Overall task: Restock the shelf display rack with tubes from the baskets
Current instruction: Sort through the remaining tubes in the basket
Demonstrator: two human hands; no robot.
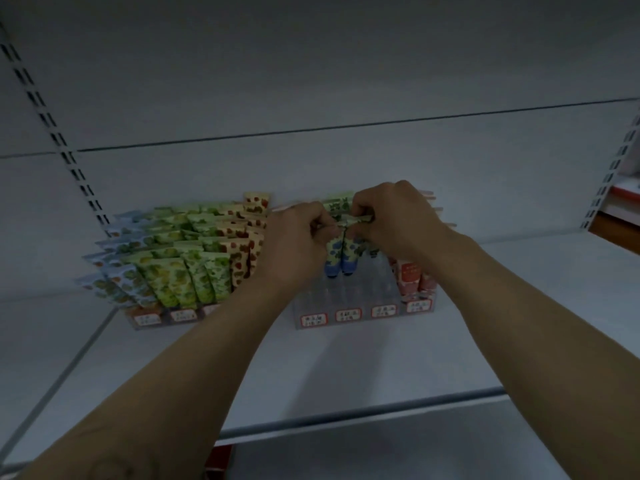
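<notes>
Head view: your left hand and right hand both pinch flat crimped tops of two blue-dotted tubes. Tubes upright, blue caps down, just above clear plastic rack. Four red-bordered labels on rack front. Second, full rack left of it.

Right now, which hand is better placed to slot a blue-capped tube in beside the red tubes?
Right, probably: the right hand pinches the blue-capped tubes nearer the red tubes; the left hand is on the far side.
</notes>
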